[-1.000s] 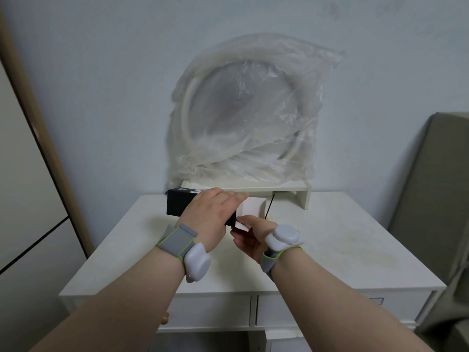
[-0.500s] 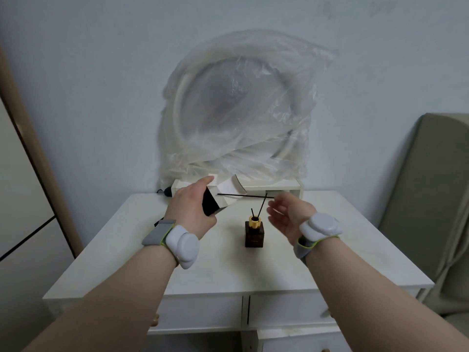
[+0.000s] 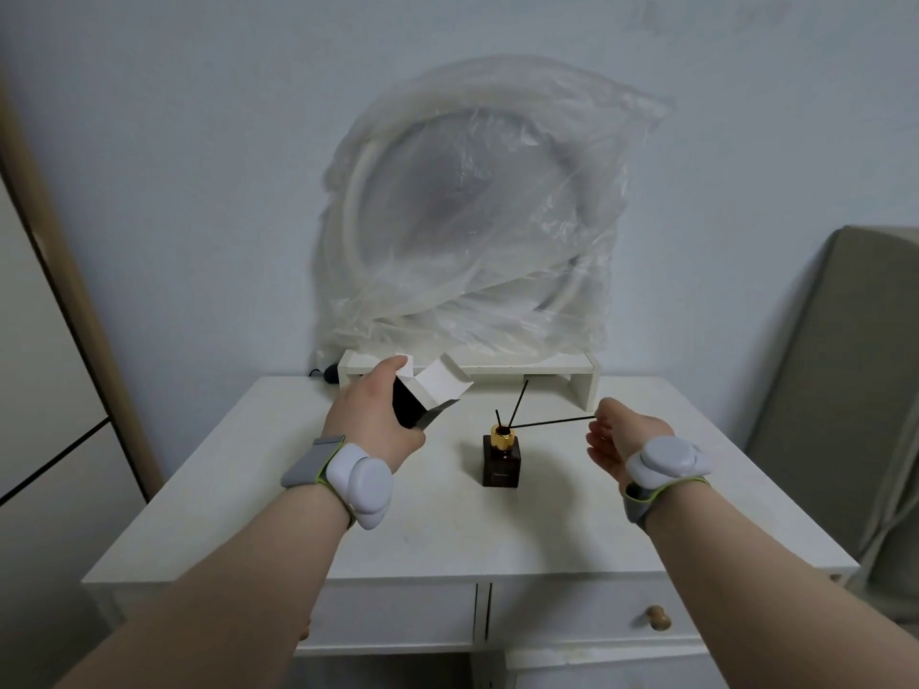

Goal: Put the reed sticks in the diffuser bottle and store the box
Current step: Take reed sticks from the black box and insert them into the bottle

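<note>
A dark brown diffuser bottle (image 3: 501, 462) with a gold neck stands mid-table, with two black reed sticks (image 3: 517, 404) leaning out of it. My right hand (image 3: 616, 440), right of the bottle, pinches the outer end of a third black reed stick (image 3: 552, 423) lying nearly level, its tip at the bottle's neck. My left hand (image 3: 374, 420), left of the bottle, holds the black box (image 3: 415, 407) raised above the table with its white flaps open.
The white table (image 3: 447, 529) has two drawers in front; the right one has a wooden knob (image 3: 657, 618). A low white shelf riser (image 3: 572, 377) at the back carries a hose coil in a clear plastic bag (image 3: 472, 226). A grey upholstered chair (image 3: 845, 390) stands at right.
My right hand drew a reed stick out of the box, carried it right and brought its tip to the bottle's neck. My left hand tilted the box and moved it left.
</note>
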